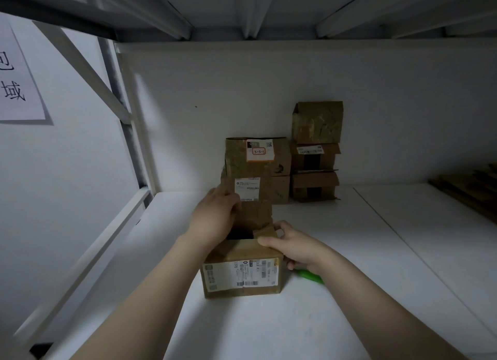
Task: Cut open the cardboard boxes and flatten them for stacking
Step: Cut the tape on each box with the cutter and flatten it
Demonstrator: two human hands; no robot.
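Note:
A small brown cardboard box (242, 276) with shipping labels on its front stands on the white shelf, its top open. My left hand (215, 217) grips the raised far flap at the box's left side. My right hand (290, 245) pinches the small right flap between thumb and fingers. A green cutter (309, 276) lies on the shelf under my right wrist, partly hidden.
More taped boxes are stacked against the back wall: one stack (258, 169) right behind the open box, another (316, 150) further right. Flattened cardboard (473, 187) lies at the far right. A shelf frame (126, 144) closes the left side, and a shelf is overhead.

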